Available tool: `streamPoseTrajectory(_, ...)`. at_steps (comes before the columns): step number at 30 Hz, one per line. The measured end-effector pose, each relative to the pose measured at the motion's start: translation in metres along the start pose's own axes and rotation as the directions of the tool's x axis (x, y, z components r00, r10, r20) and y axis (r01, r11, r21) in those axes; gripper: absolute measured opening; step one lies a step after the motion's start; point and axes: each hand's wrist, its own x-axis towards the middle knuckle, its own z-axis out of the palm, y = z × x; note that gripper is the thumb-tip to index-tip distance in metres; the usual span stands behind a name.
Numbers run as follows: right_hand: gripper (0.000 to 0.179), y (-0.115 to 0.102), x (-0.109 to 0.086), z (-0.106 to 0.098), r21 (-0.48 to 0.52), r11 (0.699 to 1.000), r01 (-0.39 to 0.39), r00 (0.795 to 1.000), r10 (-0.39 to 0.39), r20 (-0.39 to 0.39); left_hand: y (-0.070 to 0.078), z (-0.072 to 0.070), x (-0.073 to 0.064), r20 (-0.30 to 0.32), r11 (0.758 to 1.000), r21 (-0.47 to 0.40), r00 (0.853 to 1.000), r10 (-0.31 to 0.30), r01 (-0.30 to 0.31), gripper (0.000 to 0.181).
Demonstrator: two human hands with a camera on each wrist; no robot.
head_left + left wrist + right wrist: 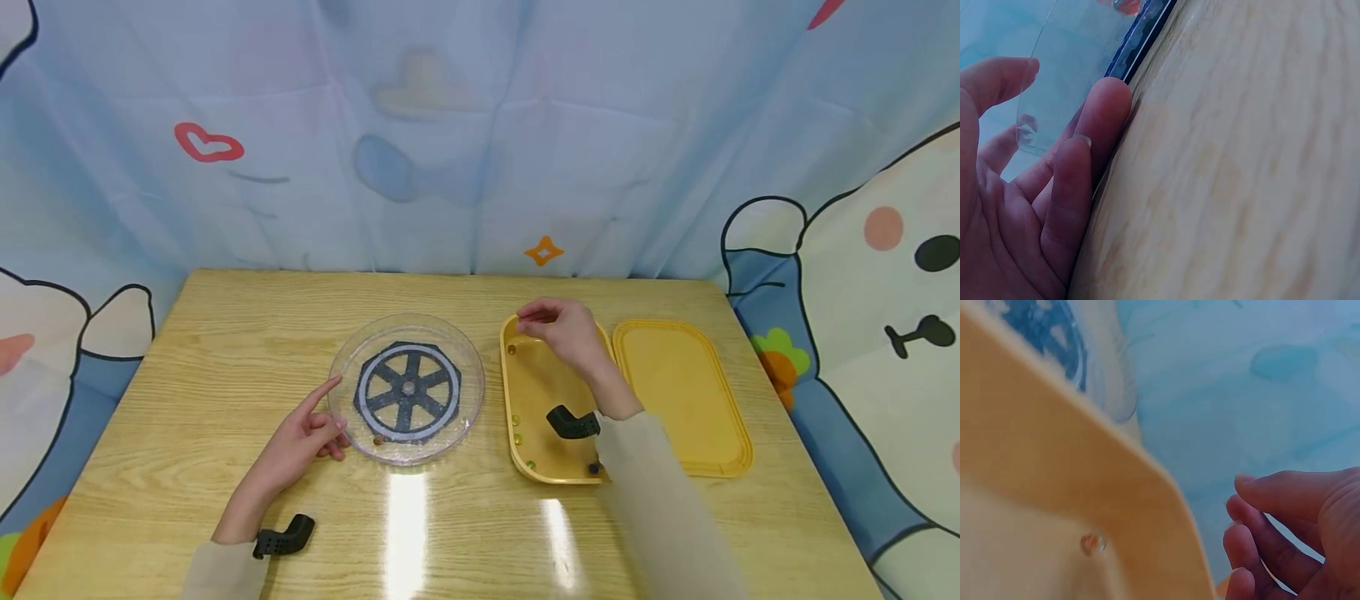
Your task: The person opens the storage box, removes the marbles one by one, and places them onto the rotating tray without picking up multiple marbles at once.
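Observation:
My left hand (296,446) is at the left rim of a round clear plastic dish (470,367). Its index finger reaches out straight to the rim, and the thumb touches lower down. Under the clear plastic shows a dark blue spoked wheel shape (408,388). A small orange-brown marble (378,440) lies near the dish's front edge. Over the far left part of a yellow tray (540,408), my right hand (566,333) has thumb and fingertips close together; I see nothing between them. An amber marble (1093,544) lies in the tray's corner beside that hand.
Several small marbles, such as a green one (517,439) and a dark blue one (594,468), lie in the tray. Right of it is a flat yellow lid (682,400). A printed curtain (450,167) hangs behind the wooden table (247,333).

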Motion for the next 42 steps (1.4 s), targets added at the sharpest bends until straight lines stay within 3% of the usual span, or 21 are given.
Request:
streamPoseTrajectory(16,0.021,0.033,0.019,-0.002,-0.175,0.98,-0.092,0.987,0.114,0.117,0.001,0.001,0.004,0.012,1.0,-0.001,1.0,-0.002,0.002,0.066)
streamPoseTrajectory(25,0.021,0.047,0.028,0.008,-0.341,0.94,-0.022,0.986,0.077,0.148,0.006,-0.001,0.004,0.021,1.0,0.003,1.0,-0.016,0.016,0.067)
streamPoseTrajectory(32,0.024,0.049,0.031,0.019,-0.353,0.935,-0.029,0.982,0.092,0.162,0.002,-0.003,0.0,0.01,0.999,-0.012,0.999,-0.033,0.033,0.068)
streamPoseTrajectory(42,0.02,0.05,0.029,0.019,-0.392,0.917,-0.076,0.984,0.133,0.121,0.001,-0.002,0.003,0.015,1.0,0.002,1.0,-0.015,0.015,0.067)
